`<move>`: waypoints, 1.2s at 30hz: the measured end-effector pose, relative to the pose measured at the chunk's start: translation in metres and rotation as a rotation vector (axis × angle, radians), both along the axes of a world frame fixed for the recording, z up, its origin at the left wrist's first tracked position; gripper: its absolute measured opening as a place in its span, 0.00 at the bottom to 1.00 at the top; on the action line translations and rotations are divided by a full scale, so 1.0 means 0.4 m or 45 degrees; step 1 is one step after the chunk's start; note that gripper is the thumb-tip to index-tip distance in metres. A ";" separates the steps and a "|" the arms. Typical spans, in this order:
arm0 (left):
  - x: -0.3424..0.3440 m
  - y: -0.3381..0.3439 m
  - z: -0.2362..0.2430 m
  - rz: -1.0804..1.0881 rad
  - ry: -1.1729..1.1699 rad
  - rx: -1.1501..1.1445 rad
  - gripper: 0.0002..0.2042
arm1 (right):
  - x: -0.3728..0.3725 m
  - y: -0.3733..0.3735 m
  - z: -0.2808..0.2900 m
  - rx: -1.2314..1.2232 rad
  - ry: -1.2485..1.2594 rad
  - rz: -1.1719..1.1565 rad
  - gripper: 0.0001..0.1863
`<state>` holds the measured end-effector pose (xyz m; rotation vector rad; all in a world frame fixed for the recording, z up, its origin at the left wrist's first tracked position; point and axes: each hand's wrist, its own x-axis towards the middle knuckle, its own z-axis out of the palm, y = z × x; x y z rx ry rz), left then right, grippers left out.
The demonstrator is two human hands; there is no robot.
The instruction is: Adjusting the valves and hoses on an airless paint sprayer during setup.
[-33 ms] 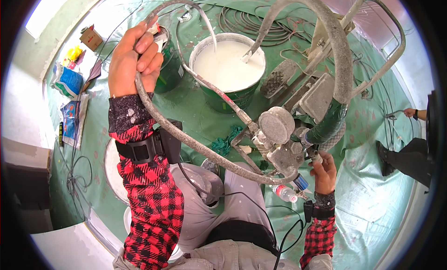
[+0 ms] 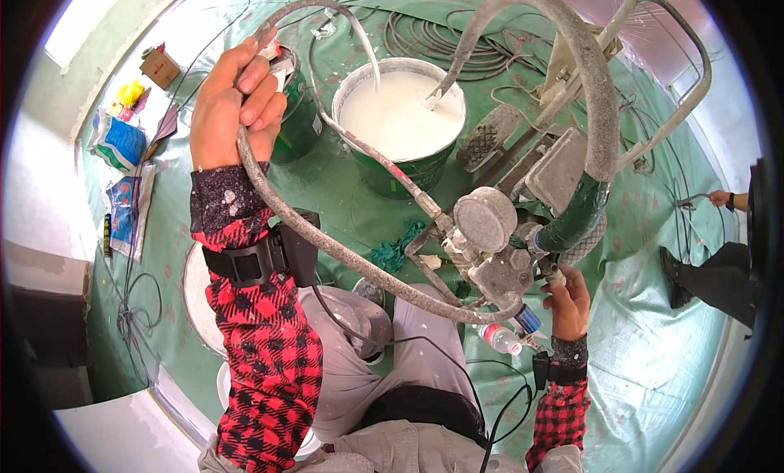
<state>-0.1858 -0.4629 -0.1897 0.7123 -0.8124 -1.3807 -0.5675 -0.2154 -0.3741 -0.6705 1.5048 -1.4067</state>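
Note:
My left hand (image 2: 237,106) is raised at the upper left, fingers closed around a thin, paint-spattered hose (image 2: 351,265). One length of that hose bends down to the pump; beyond my fingers it arches over, its pale end dipping into white paint (image 2: 392,114) in a green bucket (image 2: 408,173). My right hand (image 2: 567,302) pinches a small knob-like fitting (image 2: 551,270) on the right side of the paint sprayer's pump (image 2: 498,277), which carries a round gauge (image 2: 485,219). A thick grey suction hose (image 2: 563,32) loops from the sprayer into the same bucket.
A second green bucket (image 2: 296,134) stands behind my left wrist. Coiled hose (image 2: 416,39) lies at the back. A small plastic bottle (image 2: 500,339) hangs by the pump. Blue bags (image 2: 121,142) lie at left. Another person's leg (image 2: 719,277) shows at right. Green sheeting (image 2: 637,342) covers the floor.

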 end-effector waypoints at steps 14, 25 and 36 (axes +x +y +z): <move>0.000 0.001 0.003 0.006 -0.005 0.005 0.18 | 0.018 -0.014 -0.029 0.014 0.295 -0.065 0.23; -0.004 0.007 0.009 0.001 -0.001 -0.005 0.18 | 0.026 -0.013 -0.034 -0.097 0.456 -0.234 0.31; -0.006 0.012 0.009 -0.010 0.018 -0.001 0.16 | -0.011 0.012 -0.019 0.086 0.208 0.036 0.26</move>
